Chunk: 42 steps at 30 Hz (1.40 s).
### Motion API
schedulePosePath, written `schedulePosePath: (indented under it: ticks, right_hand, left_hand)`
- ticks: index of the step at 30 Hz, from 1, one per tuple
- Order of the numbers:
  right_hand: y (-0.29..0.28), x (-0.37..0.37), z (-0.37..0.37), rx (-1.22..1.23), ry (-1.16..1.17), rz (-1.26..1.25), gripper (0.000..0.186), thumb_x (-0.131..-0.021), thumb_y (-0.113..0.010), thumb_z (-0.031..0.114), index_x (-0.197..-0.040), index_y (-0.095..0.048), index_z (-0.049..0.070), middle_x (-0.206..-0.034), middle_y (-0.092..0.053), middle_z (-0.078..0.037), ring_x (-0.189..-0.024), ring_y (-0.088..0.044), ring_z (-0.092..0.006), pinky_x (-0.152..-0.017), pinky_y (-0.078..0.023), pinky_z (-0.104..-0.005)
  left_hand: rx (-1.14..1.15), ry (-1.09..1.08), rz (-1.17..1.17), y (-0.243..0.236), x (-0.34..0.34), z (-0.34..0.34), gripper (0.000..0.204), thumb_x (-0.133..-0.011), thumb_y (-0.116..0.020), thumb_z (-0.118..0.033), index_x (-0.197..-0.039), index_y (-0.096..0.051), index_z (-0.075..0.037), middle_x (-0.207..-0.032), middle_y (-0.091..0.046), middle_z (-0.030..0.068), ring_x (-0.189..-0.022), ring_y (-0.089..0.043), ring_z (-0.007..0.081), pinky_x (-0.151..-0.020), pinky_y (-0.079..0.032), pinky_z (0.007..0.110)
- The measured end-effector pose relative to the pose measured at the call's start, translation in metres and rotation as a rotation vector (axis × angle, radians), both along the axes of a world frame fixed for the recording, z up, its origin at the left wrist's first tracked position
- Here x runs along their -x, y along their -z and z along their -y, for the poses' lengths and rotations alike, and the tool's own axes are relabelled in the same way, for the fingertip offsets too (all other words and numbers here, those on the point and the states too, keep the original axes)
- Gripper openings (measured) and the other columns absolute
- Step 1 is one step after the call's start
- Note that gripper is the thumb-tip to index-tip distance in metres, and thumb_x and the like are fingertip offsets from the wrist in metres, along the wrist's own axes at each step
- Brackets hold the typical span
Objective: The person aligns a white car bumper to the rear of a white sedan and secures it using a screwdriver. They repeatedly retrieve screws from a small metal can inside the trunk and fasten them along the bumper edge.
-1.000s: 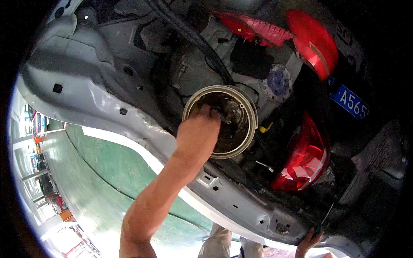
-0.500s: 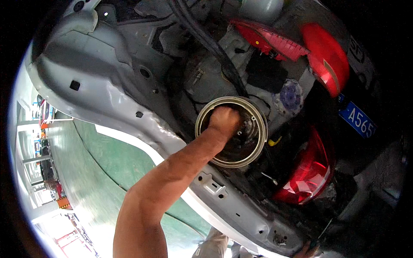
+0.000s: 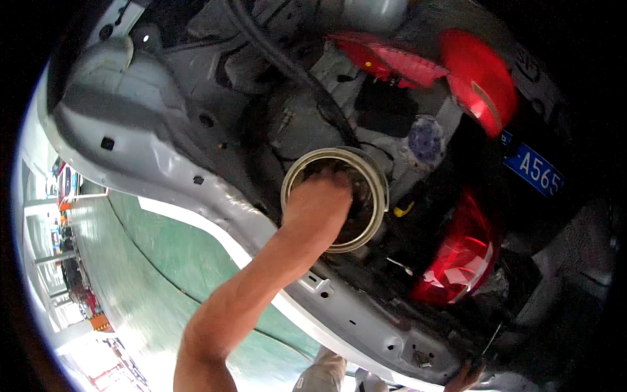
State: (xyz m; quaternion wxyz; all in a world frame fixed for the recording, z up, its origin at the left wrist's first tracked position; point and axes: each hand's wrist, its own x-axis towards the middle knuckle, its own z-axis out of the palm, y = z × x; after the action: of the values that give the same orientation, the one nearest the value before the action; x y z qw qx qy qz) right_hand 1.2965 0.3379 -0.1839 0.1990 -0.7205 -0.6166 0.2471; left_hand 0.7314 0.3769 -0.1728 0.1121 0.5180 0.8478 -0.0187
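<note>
From the lower left my left arm reaches over the car body's edge into a round metal tin point(image 3: 382, 219). Inside it, my left hand point(image 3: 320, 199) has its fingers curled down; the fingertips and anything in them are hidden in the dark interior. Small dark pieces in the tin cannot be made out. At the bottom right, my right hand point(image 3: 462, 377) shows only partly, in shadow by the grey metal edge. Its fingers appear closed at the lower end of a thin metal rod point(image 3: 494, 338).
Red tail lamps point(image 3: 486, 81), point(image 3: 457, 258) lie beyond and right of the tin. A blue licence plate point(image 3: 534, 166) is at the far right. A black hose point(image 3: 281, 62) runs down toward the tin. The grey body panel point(image 3: 163, 153) borders the green floor point(image 3: 163, 228).
My left hand has shifted toward the tin's near left side, still inside it. The whole view has drifted, so the car parts appear slightly further left and up.
</note>
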Motion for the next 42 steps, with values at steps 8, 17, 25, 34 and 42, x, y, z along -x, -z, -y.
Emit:
schedulePosePath:
  ticks: [8, 17, 25, 34, 42]
  right_hand:
    - [0.019, -0.034, 0.004, 0.065, -0.017, 0.031, 0.051, -0.097, -0.065, 0.023, -0.136, -0.051, -0.007, -0.123, -0.062, -0.021, -0.108, -0.057, -0.0285, -0.097, -0.045, -0.0406]
    - [-0.001, -0.001, 0.003, -0.037, -0.074, -0.055, 0.044, -0.095, -0.062, 0.019, -0.129, -0.053, -0.007, -0.111, -0.062, -0.021, -0.1, -0.059, -0.0324, -0.091, -0.047, -0.0401]
    - [0.006, -0.009, 0.0, -0.183, -0.249, 0.21, 0.036, -0.087, -0.067, 0.023, -0.113, -0.058, -0.001, -0.1, -0.058, -0.022, -0.093, -0.054, -0.0423, -0.079, -0.043, -0.0518]
    - [-0.142, -0.074, 0.074, -0.031, -0.302, -0.444, 0.046, -0.09, -0.068, 0.021, -0.131, -0.055, 0.006, -0.112, -0.066, -0.021, -0.1, -0.066, -0.0369, -0.084, -0.054, -0.0447]
    - [-0.273, -0.326, 0.274, 0.068, -0.054, -0.679, 0.04, -0.089, -0.073, 0.021, -0.125, -0.063, 0.005, -0.107, -0.062, -0.013, -0.098, -0.066, -0.0285, -0.082, -0.053, -0.0356]
  left_hand:
    - [-0.97, -0.738, 1.854, -0.029, -0.047, 0.088, 0.018, -0.085, -0.075, 0.0, -0.1, -0.069, -0.006, -0.092, -0.073, 0.0081, -0.078, -0.071, 0.0201, -0.067, -0.059, 0.034]
    - [-1.009, -0.647, 2.079, -0.045, -0.094, 0.088, 0.024, -0.091, -0.067, 0.001, -0.114, -0.07, -0.005, -0.098, -0.071, 0.0091, -0.088, -0.067, 0.019, -0.075, -0.055, 0.031]
    - [-0.877, -0.636, 2.162, -0.095, -0.174, 0.096, 0.024, -0.092, -0.065, 0.001, -0.115, -0.068, -0.005, -0.1, -0.069, 0.0094, -0.085, -0.064, 0.0189, -0.073, -0.052, 0.031]
    - [-0.298, -0.575, 1.844, -0.161, -0.371, 0.198, 0.016, -0.089, -0.066, -0.001, -0.105, -0.063, 0.0, -0.095, -0.064, 0.0086, -0.08, -0.063, 0.0202, -0.069, -0.052, 0.034]
    - [0.087, -0.056, 1.628, -0.172, -0.596, 0.267, 0.026, -0.088, -0.07, -0.004, -0.112, -0.062, 0.004, -0.094, -0.066, 0.0099, -0.078, -0.066, 0.0183, -0.071, -0.055, 0.03]
